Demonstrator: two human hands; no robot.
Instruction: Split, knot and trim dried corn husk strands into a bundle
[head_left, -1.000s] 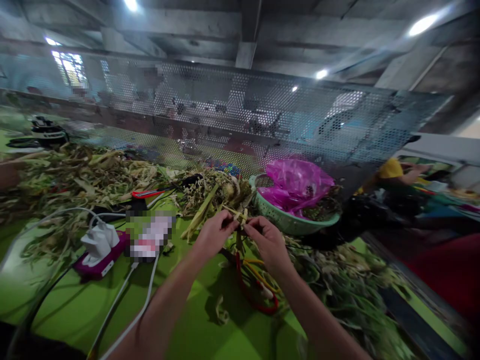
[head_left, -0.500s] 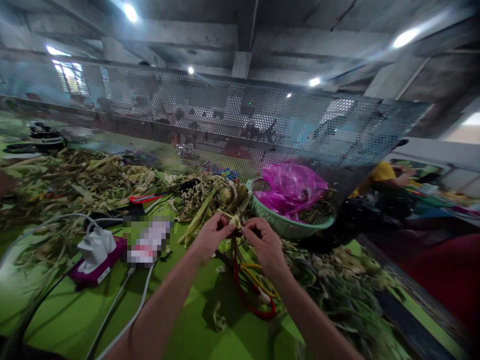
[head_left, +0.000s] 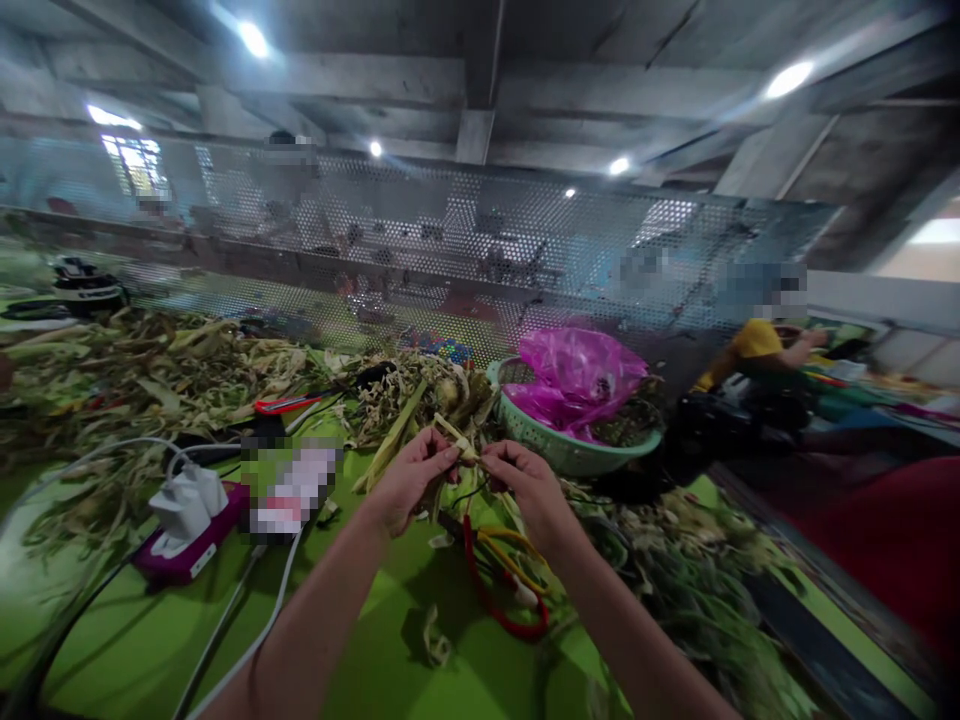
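Between my hands is a pale, dry corn-husk-like strip (head_left: pixel 466 447), with what looks like a knot or fold at its middle. My left hand (head_left: pixel 420 473) pinches its left side between thumb and fingers. On the other side, my right hand (head_left: pixel 525 480) pinches the strip too, fingers curled. Thin stems or strands dangle below the fingers. Just under my right hand lie scissors with red handles (head_left: pixel 504 625), beside a yellow-handled tool (head_left: pixel 510 545) on the green tabletop (head_left: pixel 360 640).
Dried husks (head_left: pixel 165 370) are heaped at left, greener strips (head_left: pixel 690 590) at right. A green colander (head_left: pixel 585 455) holds a pink plastic bag (head_left: pixel 581 375). A purple power strip (head_left: pixel 191 545) and phone (head_left: pixel 296 485) trail cables. Behind stands a perforated metal screen (head_left: pixel 420 240); a yellow-sleeved person (head_left: pixel 754 345) sits right.
My hands have drawn slightly apart, and more of the strip shows between them. A thin dark strand now shows below the fingers. The view has shifted a little.
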